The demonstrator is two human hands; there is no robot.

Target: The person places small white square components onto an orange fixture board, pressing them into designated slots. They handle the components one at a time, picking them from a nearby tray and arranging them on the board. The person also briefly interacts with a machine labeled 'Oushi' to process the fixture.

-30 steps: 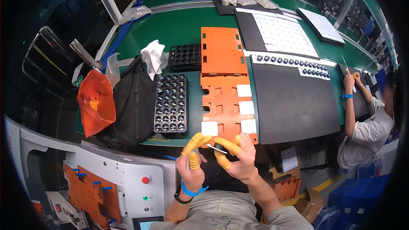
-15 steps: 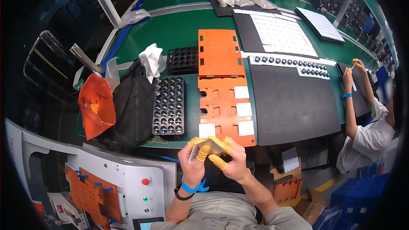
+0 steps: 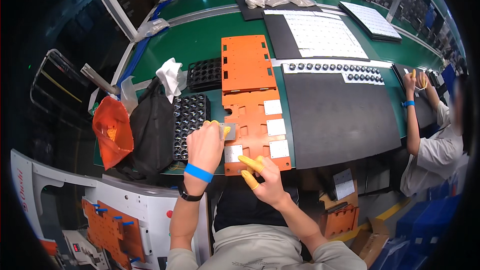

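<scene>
The left hand (image 3: 206, 145) pinches a small grey plate (image 3: 229, 131), the yellow-covered thumb across its face and the other fingers behind its far edge. That grip probably steadies the thin piece while leaving much of its face free. The plate is at the left fingertips, over the left side of an orange fixture (image 3: 248, 101); whether it touches the fixture I cannot tell.

The right hand (image 3: 267, 182) shows nothing in its grasp: thumb and forefinger stand apart, their tips near a white plate (image 3: 233, 153) lying on the fixture. Contact there cannot be told. 3 more white plates (image 3: 276, 127) lie in a column ahead of the right fingers, spaced apart, likely because the fixture sets their positions. A cutout (image 3: 228, 112) in its edge sits just beyond the left fingertips.

Left of those fingertips, partly under the hand, a black tray (image 3: 191, 104) keeps small parts in separate round pockets, presumably so they don't knock together. Well to the right of the right fingers, a black mat (image 3: 345, 120) probably protects what rests on it; round black parts (image 3: 337, 68) stand in 2 rows beyond.
</scene>
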